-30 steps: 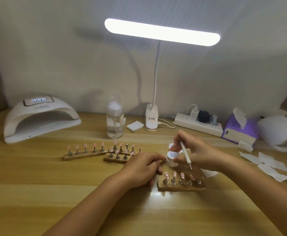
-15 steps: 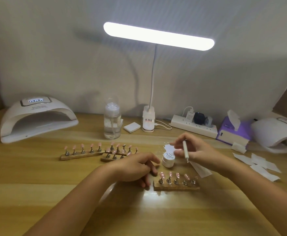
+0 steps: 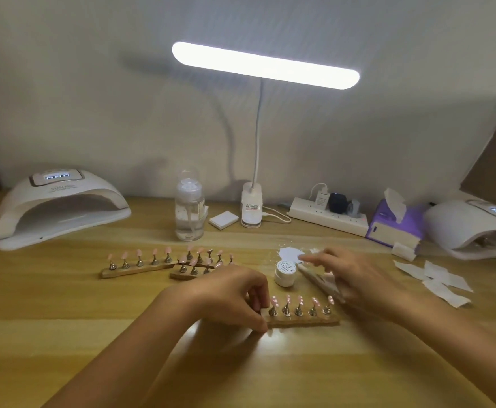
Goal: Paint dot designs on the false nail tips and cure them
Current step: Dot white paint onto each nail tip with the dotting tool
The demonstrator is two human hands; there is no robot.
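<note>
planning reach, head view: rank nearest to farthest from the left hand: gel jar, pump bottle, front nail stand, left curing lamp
1. front nail stand, gripped by the left hand
2. gel jar, just right
3. pump bottle, behind
4. left curing lamp, far left
</note>
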